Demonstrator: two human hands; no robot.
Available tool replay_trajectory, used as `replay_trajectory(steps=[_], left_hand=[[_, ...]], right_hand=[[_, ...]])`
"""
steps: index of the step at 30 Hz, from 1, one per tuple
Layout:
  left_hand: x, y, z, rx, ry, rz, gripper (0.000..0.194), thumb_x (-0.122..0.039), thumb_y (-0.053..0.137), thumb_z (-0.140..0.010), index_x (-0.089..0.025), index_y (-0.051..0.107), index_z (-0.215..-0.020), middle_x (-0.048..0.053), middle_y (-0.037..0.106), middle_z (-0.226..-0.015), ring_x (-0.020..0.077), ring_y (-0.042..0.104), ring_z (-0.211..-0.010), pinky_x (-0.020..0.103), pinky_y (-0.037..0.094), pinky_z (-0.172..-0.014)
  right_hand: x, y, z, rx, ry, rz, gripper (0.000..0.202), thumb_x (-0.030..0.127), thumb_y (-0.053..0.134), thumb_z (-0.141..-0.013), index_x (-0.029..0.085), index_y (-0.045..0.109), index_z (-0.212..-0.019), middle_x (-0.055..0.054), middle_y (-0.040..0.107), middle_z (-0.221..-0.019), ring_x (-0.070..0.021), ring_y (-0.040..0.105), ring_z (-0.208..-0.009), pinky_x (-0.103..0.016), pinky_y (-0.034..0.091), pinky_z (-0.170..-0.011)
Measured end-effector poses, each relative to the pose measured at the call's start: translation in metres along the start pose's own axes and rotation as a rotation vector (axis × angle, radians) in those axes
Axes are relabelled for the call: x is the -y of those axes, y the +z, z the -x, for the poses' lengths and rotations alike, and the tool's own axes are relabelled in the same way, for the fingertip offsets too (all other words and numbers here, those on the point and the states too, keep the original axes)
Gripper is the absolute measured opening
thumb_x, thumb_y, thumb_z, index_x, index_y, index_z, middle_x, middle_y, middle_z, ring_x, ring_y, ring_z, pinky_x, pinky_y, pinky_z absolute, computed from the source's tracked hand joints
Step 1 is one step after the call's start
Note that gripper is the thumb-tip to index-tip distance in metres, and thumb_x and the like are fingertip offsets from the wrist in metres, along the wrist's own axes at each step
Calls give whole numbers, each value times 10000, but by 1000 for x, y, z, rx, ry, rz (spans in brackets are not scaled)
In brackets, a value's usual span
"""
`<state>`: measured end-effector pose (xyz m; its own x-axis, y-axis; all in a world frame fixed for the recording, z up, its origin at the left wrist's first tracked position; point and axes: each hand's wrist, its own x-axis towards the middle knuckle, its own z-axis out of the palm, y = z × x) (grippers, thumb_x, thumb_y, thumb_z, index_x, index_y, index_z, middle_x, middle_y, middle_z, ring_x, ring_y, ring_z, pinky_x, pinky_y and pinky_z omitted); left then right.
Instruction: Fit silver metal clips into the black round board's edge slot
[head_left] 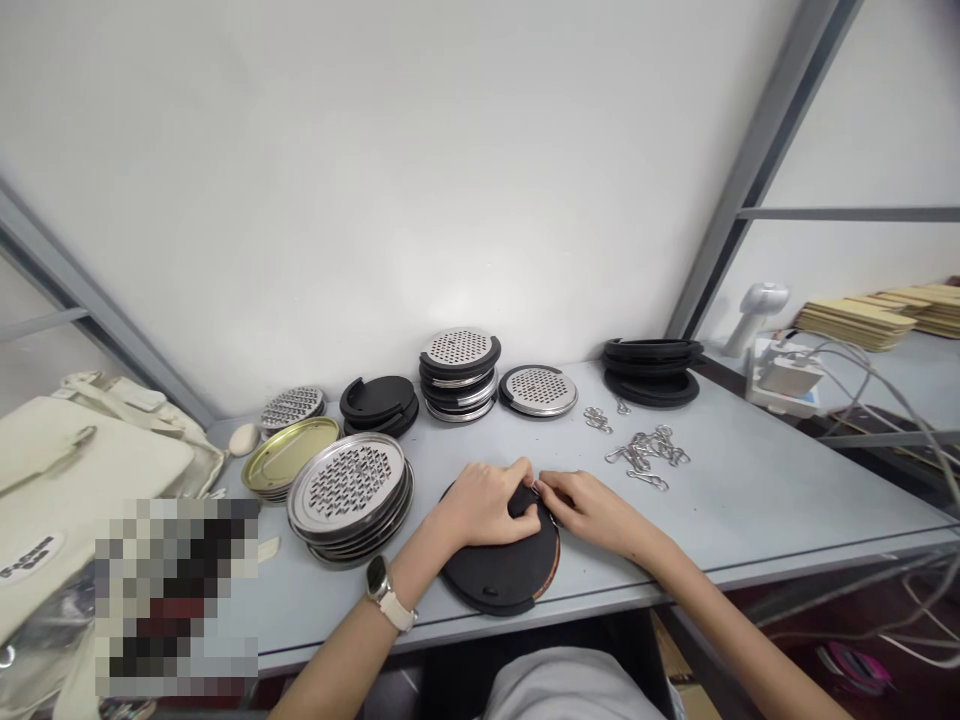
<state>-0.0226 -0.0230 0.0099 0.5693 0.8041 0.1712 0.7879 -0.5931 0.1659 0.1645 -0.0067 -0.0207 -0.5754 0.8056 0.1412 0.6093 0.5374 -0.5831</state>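
A round black disc [495, 578] with a raised rim and a thin brown edge on its right lies flat near the table's front edge. My left hand [484, 505], a watch on its wrist, rests on top with fingers curled over the disc's upper right part. From the right, my right hand [589, 505] pinches at that same edge, its fingertips meeting those of the left. A bit of shiny metal, seemingly a small metal clip [554, 519], shows between the right fingers and the rim; most of it is hidden. Loose metal clips [649, 450] lie beyond the right hand.
Stacked metal grater discs [349, 490], gold-coloured lids [292, 455] and black holders [379, 400] stand at left. Behind are a tall grater stack [460, 375], another grater disc [538, 388] and black rings [651, 372]. A cream bag [97, 450] lies far left; cables and a power strip [784, 375] sit right.
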Motion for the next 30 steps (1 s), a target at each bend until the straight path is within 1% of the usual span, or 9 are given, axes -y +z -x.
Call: replay_trajectory(steps=[4,11,16,22,30], left_hand=[[0,0,0,10,-12,6,262,-356,510,-786,-232,475,-1015,0,646,-758,207,618,-698,274,397,-599],[1,0,0,28,10,28,252,-370,494,-827,-235,513,-1039,19,670,-833,212,635,-759,277,413,-640],[2,0,0,20,28,27,220,-373,484,-844,-231,524,-1007,12,668,-817,199,632,-744,267,399,-626],[3,1,0,39,16,38,240,-383,482,-846,-233,521,-1030,14,668,-816,203,633,-742,270,405,-638],[4,1,0,6,58,61,208,-354,498,-841,-239,527,-1012,-10,654,-789,177,607,-689,255,369,-597]], right_hand=[[-1,0,1,7,12,-31,319,282,360,-908,186,430,-613,34,441,-531,-101,380,-489,-227,252,-490],[-3,1,1,6,38,-59,304,275,384,-883,186,403,-593,47,417,-517,-94,365,-485,-222,246,-481],[-1,0,2,13,46,-71,305,277,392,-878,186,398,-587,54,392,-508,-92,345,-485,-221,240,-477],[-2,0,2,4,38,-73,304,277,401,-871,186,397,-581,60,372,-499,-90,330,-480,-223,233,-472],[-5,2,2,14,35,-80,313,288,397,-871,186,378,-576,60,362,-497,-86,319,-476,-221,224,-470]])
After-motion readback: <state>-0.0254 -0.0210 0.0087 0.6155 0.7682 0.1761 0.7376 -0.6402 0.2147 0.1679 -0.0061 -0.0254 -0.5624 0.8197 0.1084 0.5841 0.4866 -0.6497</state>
